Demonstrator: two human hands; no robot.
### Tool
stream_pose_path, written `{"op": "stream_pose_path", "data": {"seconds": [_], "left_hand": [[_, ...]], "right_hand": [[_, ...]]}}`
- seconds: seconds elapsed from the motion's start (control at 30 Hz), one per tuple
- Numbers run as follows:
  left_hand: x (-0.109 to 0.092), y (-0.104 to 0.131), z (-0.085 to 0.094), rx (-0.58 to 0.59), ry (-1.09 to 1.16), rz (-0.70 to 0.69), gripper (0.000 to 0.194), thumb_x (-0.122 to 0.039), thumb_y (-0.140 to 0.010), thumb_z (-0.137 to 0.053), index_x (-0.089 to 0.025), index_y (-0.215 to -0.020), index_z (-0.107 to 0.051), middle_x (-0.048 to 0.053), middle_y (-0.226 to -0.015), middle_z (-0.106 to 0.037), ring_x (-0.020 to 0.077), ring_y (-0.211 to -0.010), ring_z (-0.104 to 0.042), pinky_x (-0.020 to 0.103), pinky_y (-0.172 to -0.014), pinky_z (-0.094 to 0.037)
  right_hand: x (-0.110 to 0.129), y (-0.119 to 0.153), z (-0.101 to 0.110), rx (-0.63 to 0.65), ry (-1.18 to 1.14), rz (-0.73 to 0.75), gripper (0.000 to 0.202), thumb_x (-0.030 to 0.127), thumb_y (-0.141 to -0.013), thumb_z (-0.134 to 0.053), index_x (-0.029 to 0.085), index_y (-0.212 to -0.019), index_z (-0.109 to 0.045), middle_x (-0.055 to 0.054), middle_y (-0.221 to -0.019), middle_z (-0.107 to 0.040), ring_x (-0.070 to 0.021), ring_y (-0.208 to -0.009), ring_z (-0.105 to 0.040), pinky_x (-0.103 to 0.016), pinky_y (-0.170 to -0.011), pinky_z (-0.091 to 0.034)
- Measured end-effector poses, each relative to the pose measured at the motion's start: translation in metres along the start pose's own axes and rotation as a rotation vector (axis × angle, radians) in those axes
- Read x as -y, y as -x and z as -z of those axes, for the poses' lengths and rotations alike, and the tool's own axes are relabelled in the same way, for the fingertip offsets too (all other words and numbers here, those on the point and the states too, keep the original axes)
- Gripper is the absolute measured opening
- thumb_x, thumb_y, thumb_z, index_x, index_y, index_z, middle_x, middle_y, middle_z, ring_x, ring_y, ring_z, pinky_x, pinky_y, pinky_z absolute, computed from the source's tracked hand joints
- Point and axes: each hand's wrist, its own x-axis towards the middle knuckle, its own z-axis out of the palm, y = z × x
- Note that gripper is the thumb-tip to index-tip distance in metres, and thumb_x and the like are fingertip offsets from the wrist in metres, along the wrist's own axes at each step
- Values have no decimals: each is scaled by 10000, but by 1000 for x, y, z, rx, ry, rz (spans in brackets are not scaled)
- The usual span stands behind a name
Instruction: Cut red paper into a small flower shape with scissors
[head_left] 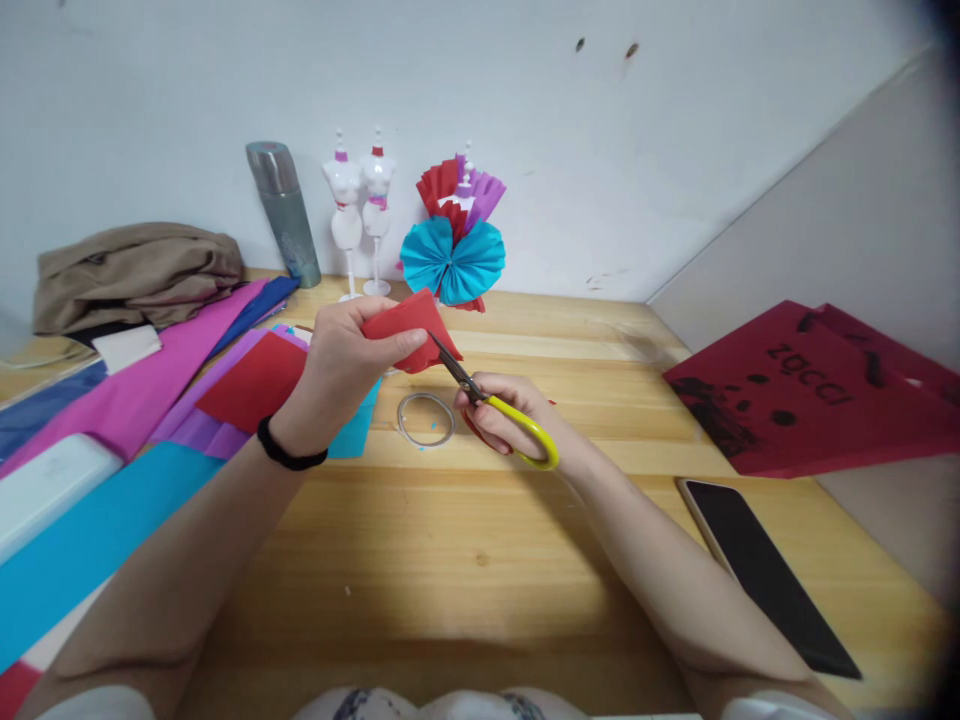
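Observation:
My left hand (349, 350) pinches a folded piece of red paper (409, 318) between thumb and fingers, raised above the table. In my right hand (514, 400) is a pair of scissors (527, 432) with yellow and red handles. Their dark blades meet the paper's right edge, close to my left thumb; how far they cut in I cannot tell. Below the hands a thin ring (426, 420) lies on the wood, with tiny blue scraps around it. Behind them stands a small mannequin dressed in pleated red, purple and blue paper (454, 258).
Two white mannequins (345, 200) and a grey flask (285, 215) stand by the wall. Coloured paper sheets (150, 500) and a brown cloth (139, 275) cover the left side. A phone (765, 570) and a red paper bag (810, 390) are at right.

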Motion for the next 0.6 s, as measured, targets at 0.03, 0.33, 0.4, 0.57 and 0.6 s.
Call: {"op": "stream_pose_path", "data": {"seconds": [0.03,0.33,0.4,0.57,0.6], "left_hand": [[1,0,0,-1,6,-3,161,-323,-723,-899,-189,-748,-814,20,-690,-724,188,-653,-634,322,-622,-476],[2,-3,0,4,45,9,227,-355,-688,-916,-178,-698,-774,26,-668,-725,189,-640,-635,324,-606,-490],[2,-3,0,5,45,11,219,-353,-685,-914,-182,-698,-777,28,-670,-731,191,-642,-636,325,-604,-490],[0,-2,0,7,54,29,216,-351,-695,-912,-181,-708,-780,31,-670,-733,189,-642,-635,323,-609,-493],[0,-2,0,12,59,36,218,-349,-688,-912,-179,-705,-777,32,-668,-732,189,-641,-638,321,-608,-497]], "right_hand": [[0,0,0,-1,1,-2,562,758,-943,-769,213,-976,-638,103,-605,-517,-54,-389,-367,-211,-387,-253],[0,0,-1,-1,0,-5,564,765,-937,-774,217,-972,-645,106,-595,-505,-54,-386,-354,-218,-392,-243],[0,0,-1,-1,1,-4,559,760,-940,-774,216,-970,-648,104,-599,-509,-53,-388,-354,-218,-395,-246],[-1,0,-1,-3,-7,-5,548,748,-944,-775,214,-967,-650,96,-603,-515,-56,-388,-351,-223,-393,-231],[-1,0,-1,-6,-7,-4,551,750,-943,-776,214,-970,-651,96,-601,-515,-57,-387,-352,-223,-392,-231]]}}
